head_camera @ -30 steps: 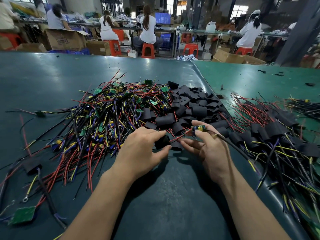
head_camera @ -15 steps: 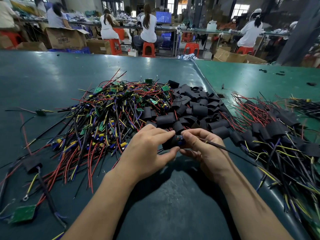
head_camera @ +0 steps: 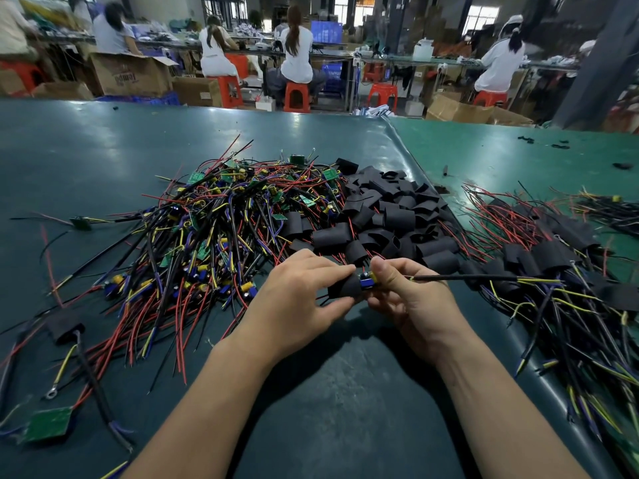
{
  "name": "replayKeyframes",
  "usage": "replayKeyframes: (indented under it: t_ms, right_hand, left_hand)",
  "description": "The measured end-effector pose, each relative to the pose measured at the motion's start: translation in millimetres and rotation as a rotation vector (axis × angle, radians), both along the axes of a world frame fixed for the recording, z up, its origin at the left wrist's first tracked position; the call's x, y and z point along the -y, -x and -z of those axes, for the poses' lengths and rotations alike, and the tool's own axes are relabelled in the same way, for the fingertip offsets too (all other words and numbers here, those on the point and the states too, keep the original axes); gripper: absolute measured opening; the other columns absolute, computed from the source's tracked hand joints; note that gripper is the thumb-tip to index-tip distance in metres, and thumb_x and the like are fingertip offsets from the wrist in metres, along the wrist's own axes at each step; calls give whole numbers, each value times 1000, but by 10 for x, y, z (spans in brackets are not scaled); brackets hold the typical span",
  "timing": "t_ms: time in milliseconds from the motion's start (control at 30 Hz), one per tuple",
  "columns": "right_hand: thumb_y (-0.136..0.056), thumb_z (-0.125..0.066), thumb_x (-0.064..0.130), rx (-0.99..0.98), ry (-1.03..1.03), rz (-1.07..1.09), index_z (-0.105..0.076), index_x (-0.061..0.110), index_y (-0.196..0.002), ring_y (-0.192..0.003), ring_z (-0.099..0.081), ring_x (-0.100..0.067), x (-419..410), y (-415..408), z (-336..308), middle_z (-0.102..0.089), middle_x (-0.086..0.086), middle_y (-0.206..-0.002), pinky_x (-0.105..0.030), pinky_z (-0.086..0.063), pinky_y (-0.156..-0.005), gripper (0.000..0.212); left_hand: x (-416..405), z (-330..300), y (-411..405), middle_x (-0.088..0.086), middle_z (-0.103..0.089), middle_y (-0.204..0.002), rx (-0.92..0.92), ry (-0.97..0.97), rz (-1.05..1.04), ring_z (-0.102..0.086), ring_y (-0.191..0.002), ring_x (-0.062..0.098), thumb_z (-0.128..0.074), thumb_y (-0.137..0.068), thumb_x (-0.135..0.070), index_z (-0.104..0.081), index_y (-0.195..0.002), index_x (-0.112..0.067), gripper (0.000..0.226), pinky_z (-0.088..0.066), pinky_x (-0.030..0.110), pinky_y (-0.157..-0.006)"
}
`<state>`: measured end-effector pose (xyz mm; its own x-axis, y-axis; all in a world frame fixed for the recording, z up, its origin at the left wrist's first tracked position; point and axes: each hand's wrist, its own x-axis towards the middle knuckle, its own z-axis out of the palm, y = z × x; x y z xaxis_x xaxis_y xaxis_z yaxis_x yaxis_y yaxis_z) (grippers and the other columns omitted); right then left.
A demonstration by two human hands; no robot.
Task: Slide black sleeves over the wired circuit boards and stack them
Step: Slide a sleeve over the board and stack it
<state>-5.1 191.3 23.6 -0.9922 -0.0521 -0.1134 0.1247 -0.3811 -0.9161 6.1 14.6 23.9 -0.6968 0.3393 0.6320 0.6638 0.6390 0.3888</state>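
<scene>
Head view:
Left hand [head_camera: 294, 299]: pinches the black sleeve [head_camera: 344, 288], steadying its mouth.
Right hand [head_camera: 411, 299]: pinches the wired circuit board [head_camera: 367, 281], feeding it in, half inside, above the green table [head_camera: 345, 409].
Sleeved stack [head_camera: 553, 257]: right.

Daylight enters through far windows [head_camera: 480, 15], leaving the hall dim. The green table [head_camera: 103, 150] shows soft glare patches. Forearms cast dark shadows on it below the hands. Wide-angle distortion bends the edges, and the left wires [head_camera: 52, 326] blur.
</scene>
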Motion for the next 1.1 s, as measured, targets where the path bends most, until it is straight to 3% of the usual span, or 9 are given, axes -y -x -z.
replayKeyframes:
  t_ms: [233,533,900,1100]
  right_hand:
    - [-66,-76,19,12,7,62,-58,8,-76,-47,-61,-11,-32,30,18,-67,-5,-62,-19,-51,-47,23]
    - [-62,-75,-2,65,112,-70,-68,2,-81,-66,-72,-24,-131,22,0,-73,-20,-83,-22,-58,-57,20]
    - [-59,-74,-5,23,58,-54,-63,-4,-78,-70,-72,-29,-85,25,4,-71,-22,-80,-28,-62,-66,22]
    - [-61,-75,-3,7,-23,-82,-61,-4,-78,-62,-70,-24,-88,9,9,-69,-21,-76,-24,-59,-58,22]
  left_hand:
    - [-40,-7,-12,-1,-74,-101,9,-85,17,-65,-88,17,-83,-76,-24,-76,-107,-8,35,-54,34,-79]
    - [-5,-15,10,3,-74,-104,39,-99,-56,-66,-93,22,-83,-76,-19,-75,-108,-8,35,-54,42,-85]
    - [44,0,54,3,-74,-103,-11,-78,-41,-67,-95,20,-86,-72,-14,-77,-103,-7,33,-55,40,-85]
    - [78,-12,50,1,-74,-101,-3,-51,-12,-66,-92,20,-87,-70,-10,-77,-101,-9,32,-56,39,-83]
